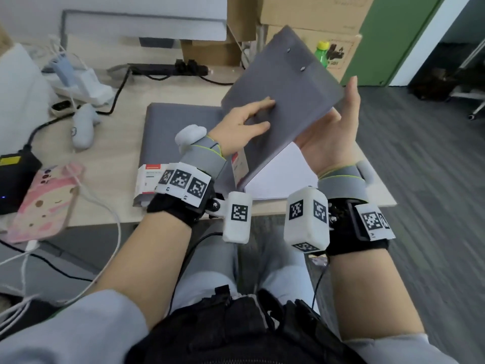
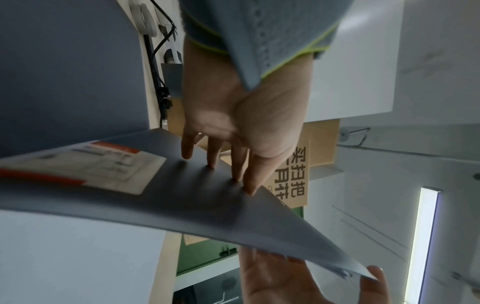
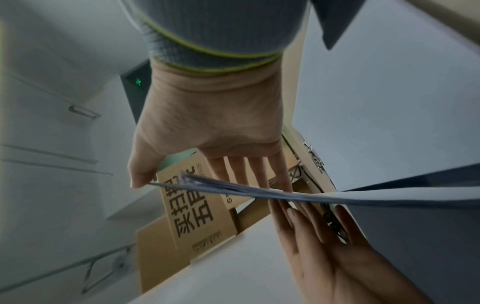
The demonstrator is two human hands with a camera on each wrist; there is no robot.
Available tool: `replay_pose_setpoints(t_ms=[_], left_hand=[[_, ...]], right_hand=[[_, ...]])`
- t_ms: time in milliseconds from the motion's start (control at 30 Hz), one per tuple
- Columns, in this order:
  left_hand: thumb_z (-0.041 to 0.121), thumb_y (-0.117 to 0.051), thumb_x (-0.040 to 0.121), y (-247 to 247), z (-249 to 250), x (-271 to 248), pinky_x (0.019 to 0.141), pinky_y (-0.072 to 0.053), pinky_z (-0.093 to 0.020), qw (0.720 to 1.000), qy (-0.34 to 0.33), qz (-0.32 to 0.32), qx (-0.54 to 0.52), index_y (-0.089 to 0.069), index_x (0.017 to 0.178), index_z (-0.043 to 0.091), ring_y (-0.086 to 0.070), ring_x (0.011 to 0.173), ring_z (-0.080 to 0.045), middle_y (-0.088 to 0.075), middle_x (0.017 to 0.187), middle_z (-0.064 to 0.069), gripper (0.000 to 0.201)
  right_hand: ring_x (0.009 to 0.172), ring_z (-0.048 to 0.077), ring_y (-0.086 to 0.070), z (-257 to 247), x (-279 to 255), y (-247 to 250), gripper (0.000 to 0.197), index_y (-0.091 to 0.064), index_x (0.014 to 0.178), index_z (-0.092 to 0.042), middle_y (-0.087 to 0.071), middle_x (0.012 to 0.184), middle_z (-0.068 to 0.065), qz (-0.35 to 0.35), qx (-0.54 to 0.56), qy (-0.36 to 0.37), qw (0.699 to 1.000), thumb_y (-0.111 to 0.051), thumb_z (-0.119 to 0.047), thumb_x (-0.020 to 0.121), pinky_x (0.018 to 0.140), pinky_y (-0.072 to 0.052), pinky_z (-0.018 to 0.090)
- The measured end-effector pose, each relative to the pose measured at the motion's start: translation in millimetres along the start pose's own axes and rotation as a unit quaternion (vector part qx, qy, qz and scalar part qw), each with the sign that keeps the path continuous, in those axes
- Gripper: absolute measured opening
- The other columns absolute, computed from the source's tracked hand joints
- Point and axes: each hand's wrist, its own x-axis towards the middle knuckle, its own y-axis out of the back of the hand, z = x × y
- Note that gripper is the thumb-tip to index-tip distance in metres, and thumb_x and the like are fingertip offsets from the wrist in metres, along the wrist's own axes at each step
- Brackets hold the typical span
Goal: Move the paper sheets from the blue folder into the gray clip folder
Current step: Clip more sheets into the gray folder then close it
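I'm holding the gray clip folder [image 1: 283, 82], paper sheets [image 3: 205, 181] inside, tilted above the blue folder [image 1: 181, 122] at the desk's [image 1: 126, 106] right edge; left hand [image 1: 241, 122] pressing flat-fingered on its cover, right hand [image 1: 330, 137] cradling it open-palmed.

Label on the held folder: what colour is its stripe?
Red-orange; the label shows best in left wrist view.

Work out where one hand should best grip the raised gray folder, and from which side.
Grip the gray clip folder along its long open edge, coming from the right, where the right hand is: thumb on the cover, fingers beneath. Paper sheets fan out between the covers there, so a pinch probably clamps them in.
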Motion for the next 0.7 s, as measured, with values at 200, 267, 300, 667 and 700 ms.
replay_pose_setpoints(t_ms=[200, 267, 300, 667, 700], left_hand=[[0.005, -0.055, 0.09, -24, -18, 13, 0.103, -0.018, -0.009, 0.995, 0.089, -0.013, 0.05, -0.045, 0.137, 0.012, -0.029, 0.142, -0.013, -0.031, 0.153, -0.007, 0.048], [0.007, -0.057, 0.089, -34, -23, 17, 0.102, -0.017, -0.008, 0.991, 0.12, -0.009, 0.054, -0.049, 0.134, 0.01, -0.03, 0.141, -0.014, -0.033, 0.152, -0.008, 0.046], [0.011, -0.06, 0.087, -36, -26, 17, 0.107, -0.015, -0.011, 0.989, 0.137, -0.002, 0.06, -0.051, 0.133, 0.011, -0.03, 0.142, -0.015, -0.034, 0.151, -0.008, 0.047], [0.013, -0.063, 0.079, -41, -56, 18, 0.108, -0.032, -0.029, 0.947, 0.248, 0.172, 0.109, -0.041, 0.138, 0.023, -0.04, 0.131, -0.027, -0.038, 0.144, -0.008, 0.064], [0.014, -0.065, 0.078, -38, -58, 18, 0.106, -0.035, -0.029, 0.942, 0.266, 0.191, 0.072, -0.036, 0.14, 0.022, -0.044, 0.128, -0.026, -0.039, 0.142, -0.009, 0.069]], right_hand=[[0.12, 0.033, -0.053, 2, -4, 46, 0.062, -0.065, 0.117, -0.014, -0.059, 0.13, 0.014, 0.115, 0.096, 0.049, 0.987, -0.051, -0.06, 0.078, 0.101, -0.034, 0.042], [0.098, 0.031, -0.059, 3, -4, 69, 0.048, -0.069, 0.104, -0.014, -0.066, 0.109, 0.013, 0.217, 0.107, 0.067, 0.968, -0.048, -0.051, 0.082, 0.088, -0.04, 0.039], [0.086, 0.028, -0.059, 4, -5, 76, 0.043, -0.069, 0.098, -0.014, -0.066, 0.098, 0.012, 0.266, 0.107, 0.068, 0.956, -0.046, -0.047, 0.085, 0.082, -0.042, 0.035], [0.093, 0.026, -0.064, 34, -12, 121, 0.03, -0.071, 0.104, -0.006, -0.072, 0.102, 0.013, 0.506, -0.332, 0.051, 0.795, -0.051, -0.007, 0.082, 0.073, -0.046, 0.02], [0.103, 0.026, -0.063, 35, -12, 119, 0.033, -0.069, 0.111, -0.007, -0.07, 0.11, 0.012, 0.484, -0.375, 0.033, 0.79, -0.052, -0.01, 0.082, 0.081, -0.046, 0.021]])
